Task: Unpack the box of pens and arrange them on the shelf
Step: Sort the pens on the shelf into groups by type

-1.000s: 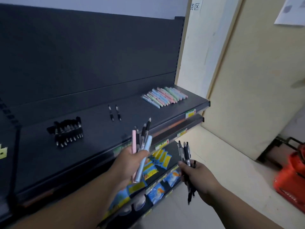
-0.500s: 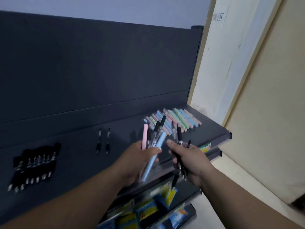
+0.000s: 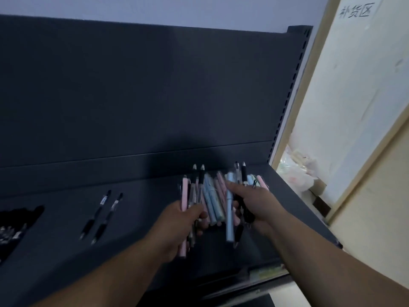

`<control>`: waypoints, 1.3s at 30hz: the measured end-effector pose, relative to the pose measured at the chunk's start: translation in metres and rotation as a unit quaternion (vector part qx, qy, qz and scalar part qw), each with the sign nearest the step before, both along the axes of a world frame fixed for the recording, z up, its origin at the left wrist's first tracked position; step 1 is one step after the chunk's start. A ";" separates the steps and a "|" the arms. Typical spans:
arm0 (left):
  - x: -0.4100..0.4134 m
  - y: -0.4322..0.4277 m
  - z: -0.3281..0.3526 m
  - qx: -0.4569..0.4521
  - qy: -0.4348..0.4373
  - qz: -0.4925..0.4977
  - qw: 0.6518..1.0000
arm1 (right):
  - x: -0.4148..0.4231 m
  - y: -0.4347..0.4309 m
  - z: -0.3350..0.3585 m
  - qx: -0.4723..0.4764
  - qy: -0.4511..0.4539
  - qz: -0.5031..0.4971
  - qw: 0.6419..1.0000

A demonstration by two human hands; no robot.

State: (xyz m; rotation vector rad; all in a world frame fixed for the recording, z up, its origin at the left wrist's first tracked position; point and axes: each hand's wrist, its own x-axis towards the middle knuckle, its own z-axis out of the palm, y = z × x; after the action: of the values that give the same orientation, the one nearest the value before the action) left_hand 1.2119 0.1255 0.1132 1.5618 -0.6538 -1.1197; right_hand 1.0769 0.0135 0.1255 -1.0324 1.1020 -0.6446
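My left hand [image 3: 177, 227] grips a bunch of pens, a pink one [image 3: 184, 209] and black-tipped clear ones among them. My right hand [image 3: 259, 207] holds a light blue pen [image 3: 229, 209] together with several black pens. Both hands hover over the dark shelf [image 3: 141, 218], just in front of a row of pastel pens [image 3: 212, 200] lying on it. Two black pens [image 3: 101, 214] lie side by side further left. A pile of black pens [image 3: 13, 229] sits at the left edge.
The shelf's dark back panel [image 3: 155, 96] rises behind the pens. A price-label strip [image 3: 267, 272] runs along the shelf's front edge. To the right stand a pale wall [image 3: 354, 107] and plastic bags [image 3: 296, 171] on the floor.
The light blue pen has passed from my left hand to my right. Both hands have moved forward over the shelf toward the pastel row, and the view has closed in.
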 end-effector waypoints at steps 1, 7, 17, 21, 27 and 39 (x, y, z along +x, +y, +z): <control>0.003 -0.003 0.000 0.002 0.009 0.016 1.000 | 0.004 -0.010 0.000 -0.016 0.019 -0.002 1.000; 0.024 -0.015 0.004 -0.004 0.048 0.001 0.999 | 0.033 -0.041 0.000 -0.139 0.214 0.008 0.967; 0.041 -0.031 0.003 0.010 0.050 -0.083 0.995 | 0.044 -0.034 0.002 -0.196 0.190 -0.044 0.961; 0.037 -0.041 0.006 -0.008 0.056 -0.129 0.990 | 0.051 -0.016 0.005 -0.102 0.082 -0.011 0.991; 0.031 -0.051 0.011 0.000 0.069 -0.220 0.973 | 0.038 -0.021 0.005 0.035 -0.024 0.050 0.998; 0.026 -0.062 0.000 0.045 0.085 -0.135 0.986 | 0.026 -0.034 -0.002 0.098 -0.090 -0.053 0.990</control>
State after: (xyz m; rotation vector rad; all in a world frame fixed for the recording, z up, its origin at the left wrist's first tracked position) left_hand 1.2384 0.0630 0.1135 1.4611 -0.7214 -1.4865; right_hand 1.1024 -0.0201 0.1237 -0.7373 1.0435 -0.6856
